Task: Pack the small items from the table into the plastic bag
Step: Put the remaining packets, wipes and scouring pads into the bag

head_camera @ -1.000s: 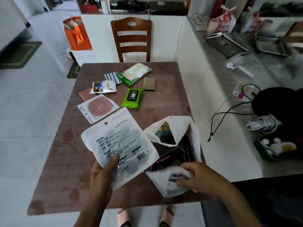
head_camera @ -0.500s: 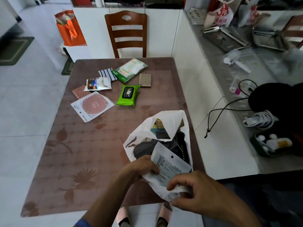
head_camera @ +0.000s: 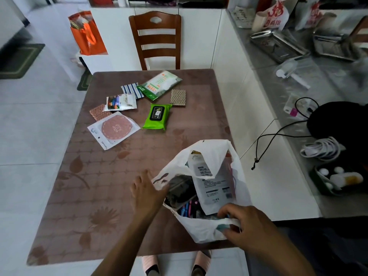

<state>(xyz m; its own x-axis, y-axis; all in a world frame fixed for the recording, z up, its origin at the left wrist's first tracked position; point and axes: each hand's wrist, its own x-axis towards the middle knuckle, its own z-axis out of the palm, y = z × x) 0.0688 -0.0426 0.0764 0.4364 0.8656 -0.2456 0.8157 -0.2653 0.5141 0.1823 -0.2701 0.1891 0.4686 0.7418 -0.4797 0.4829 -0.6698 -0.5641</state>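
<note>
A white plastic bag [head_camera: 207, 156] lies open at the table's near right. A large white pouch [head_camera: 216, 188] with printed text sits inside it, on top of dark items. My right hand [head_camera: 247, 226] grips the bag's near rim. My left hand [head_camera: 146, 191] is beside the bag's left edge with its fingers spread, holding nothing. Further back on the table lie a green wipes pack [head_camera: 157, 116], a packet with a round pink pad [head_camera: 113, 128], a small white sachet [head_camera: 121, 102], a striped packet [head_camera: 131, 90], a green-and-white packet [head_camera: 159, 84] and two patterned squares [head_camera: 178, 97].
The brown patterned table [head_camera: 95, 196] has a wooden chair [head_camera: 157, 38] at its far side. A grey counter [head_camera: 294, 100] on the right holds trays, cables and a black bag. An orange bag [head_camera: 87, 34] stands on the floor at the back left.
The large white pouch, held over the table in my left hand before, now lies inside the bag. My left hand has let it go and moved out to the bag's left edge.
</note>
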